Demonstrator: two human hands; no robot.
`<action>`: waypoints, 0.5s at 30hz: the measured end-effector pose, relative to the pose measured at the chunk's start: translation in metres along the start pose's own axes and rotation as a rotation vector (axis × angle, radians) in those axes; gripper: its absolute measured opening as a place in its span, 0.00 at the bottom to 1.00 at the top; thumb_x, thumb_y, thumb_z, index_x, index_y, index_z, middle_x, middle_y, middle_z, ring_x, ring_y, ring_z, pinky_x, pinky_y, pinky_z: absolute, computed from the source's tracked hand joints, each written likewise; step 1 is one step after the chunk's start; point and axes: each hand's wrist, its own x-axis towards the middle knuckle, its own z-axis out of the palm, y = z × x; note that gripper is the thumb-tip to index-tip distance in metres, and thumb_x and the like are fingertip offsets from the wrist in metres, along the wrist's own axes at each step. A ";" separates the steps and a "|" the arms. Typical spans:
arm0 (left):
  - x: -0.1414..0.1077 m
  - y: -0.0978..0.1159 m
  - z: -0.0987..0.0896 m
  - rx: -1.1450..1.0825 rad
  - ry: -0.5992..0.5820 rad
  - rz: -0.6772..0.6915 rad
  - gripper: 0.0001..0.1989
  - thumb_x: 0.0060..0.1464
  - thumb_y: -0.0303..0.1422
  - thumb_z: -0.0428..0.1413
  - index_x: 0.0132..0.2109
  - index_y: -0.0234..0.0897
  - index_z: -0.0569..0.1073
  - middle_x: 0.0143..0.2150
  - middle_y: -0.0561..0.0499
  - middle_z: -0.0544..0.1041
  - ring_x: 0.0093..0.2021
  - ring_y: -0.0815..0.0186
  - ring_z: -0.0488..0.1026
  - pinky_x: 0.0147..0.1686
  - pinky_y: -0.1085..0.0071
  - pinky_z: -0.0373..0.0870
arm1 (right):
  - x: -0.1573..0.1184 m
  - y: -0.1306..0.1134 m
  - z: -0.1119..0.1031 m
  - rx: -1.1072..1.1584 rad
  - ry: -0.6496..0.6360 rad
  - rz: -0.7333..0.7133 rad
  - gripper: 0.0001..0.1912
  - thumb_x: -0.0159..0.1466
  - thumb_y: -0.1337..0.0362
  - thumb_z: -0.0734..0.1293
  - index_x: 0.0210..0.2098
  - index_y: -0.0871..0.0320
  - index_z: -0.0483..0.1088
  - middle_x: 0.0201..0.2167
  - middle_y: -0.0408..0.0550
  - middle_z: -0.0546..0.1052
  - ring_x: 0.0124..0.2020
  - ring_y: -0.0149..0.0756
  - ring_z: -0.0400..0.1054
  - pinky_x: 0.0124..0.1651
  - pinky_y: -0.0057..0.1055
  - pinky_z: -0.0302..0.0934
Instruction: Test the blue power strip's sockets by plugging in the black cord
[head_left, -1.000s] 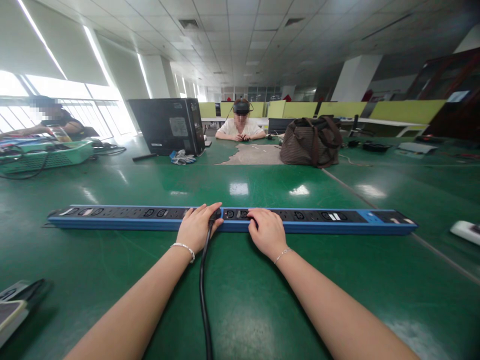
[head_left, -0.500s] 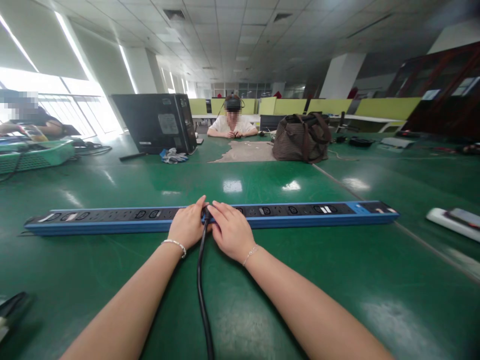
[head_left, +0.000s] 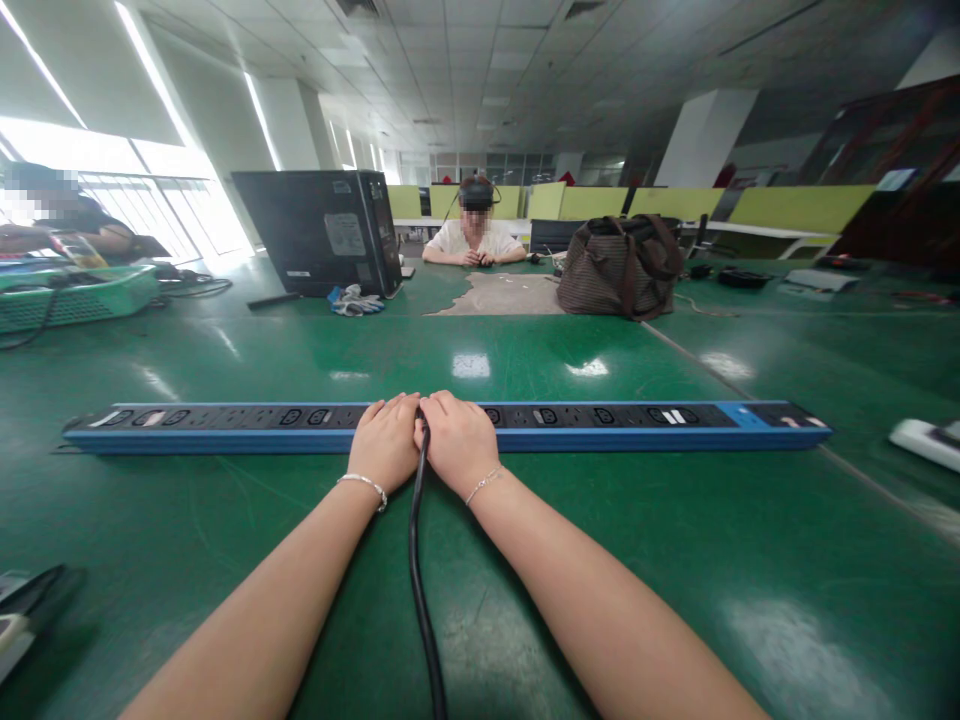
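Blue along its edges and black on its socketed face, a long power strip (head_left: 225, 441) lies crosswise on the green tabletop (head_left: 187, 510), directly under both hands and extending well past them on either side. The left hand (head_left: 384, 440) and the right hand (head_left: 459, 437) meet near its middle, fingers curved over the far edge. Together they grasp the upper end of a black cable (head_left: 419, 540); the connector itself is hidden by the fingers. The cable crosses the strip's near edge between the wrists and runs back toward the person, between the forearms.

Beyond the hands, a broad band of tabletop separates the strip's far edge from a brown bag (head_left: 592, 270), ahead and to the right, and from a black computer case (head_left: 300, 235) with gloves (head_left: 355, 301) beside it, ahead and to the left. Outside each forearm is further open surface. To the right of the hands, a white object (head_left: 926, 442) lies just apart from the strip's end. A co-worker (head_left: 474, 240) sits opposite, well beyond the reach of the hands.
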 end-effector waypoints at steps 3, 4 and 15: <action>0.000 0.000 0.000 0.005 -0.001 0.010 0.20 0.56 0.30 0.41 0.53 0.30 0.66 0.51 0.40 0.74 0.56 0.59 0.67 0.55 0.62 0.58 | 0.001 -0.001 -0.004 0.017 -0.049 0.056 0.13 0.64 0.61 0.57 0.45 0.56 0.67 0.43 0.50 0.72 0.37 0.35 0.69 0.37 0.30 0.62; 0.001 0.000 -0.001 0.009 -0.001 0.016 0.20 0.56 0.31 0.41 0.53 0.30 0.66 0.51 0.39 0.74 0.56 0.58 0.67 0.54 0.62 0.59 | 0.001 -0.001 -0.005 0.029 -0.064 0.071 0.13 0.64 0.61 0.57 0.46 0.55 0.67 0.44 0.49 0.72 0.37 0.35 0.69 0.36 0.29 0.62; 0.001 0.000 -0.004 0.041 -0.018 0.041 0.18 0.54 0.30 0.44 0.51 0.31 0.67 0.51 0.39 0.74 0.53 0.56 0.68 0.51 0.61 0.61 | -0.004 0.002 -0.003 0.103 -0.041 0.063 0.16 0.64 0.61 0.58 0.49 0.54 0.67 0.47 0.49 0.71 0.41 0.34 0.69 0.39 0.28 0.64</action>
